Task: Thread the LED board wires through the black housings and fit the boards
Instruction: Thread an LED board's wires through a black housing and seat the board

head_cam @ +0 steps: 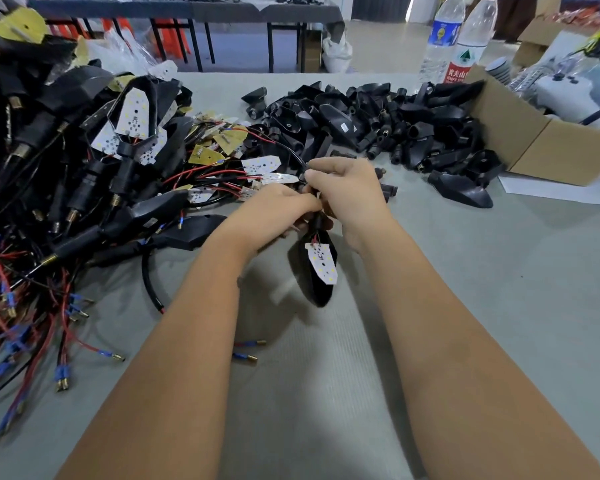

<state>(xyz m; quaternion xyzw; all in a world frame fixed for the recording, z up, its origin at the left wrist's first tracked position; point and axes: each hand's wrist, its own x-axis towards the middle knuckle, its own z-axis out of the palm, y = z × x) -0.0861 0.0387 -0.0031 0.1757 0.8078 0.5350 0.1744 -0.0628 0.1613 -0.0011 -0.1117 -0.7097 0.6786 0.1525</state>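
Fingers [317,202] of both hands are curled tight around the neck of one black housing [314,282], which I see held just above the worktop [465,289], roughly mid-way between its left and right edges. My left hand [274,209] grips the stem from the left, and my right hand [347,195] pinches the black sheathed wires [293,155] where they leave the stem's far end. The LED board [322,263] lies at the housing's open mouth, tilted and, I judge, not yet seated.

I'd expect the housing to be light, rigid plastic, smooth enough to slip, so the narrow stem is the sensible hold. The board looks thin and stiff; I would press only its edges, never the diodes or the solder joints of the red leads. The wires are limp, so pulling should be gentle.

The worktop is a grey, slightly ribbed mat. Finished units [66,161] are heaped toward the left edge, empty housings [378,126] toward the far edge, a cardboard box [534,140] and two water bottles [461,39] at the far right corner. Another table stands beyond.
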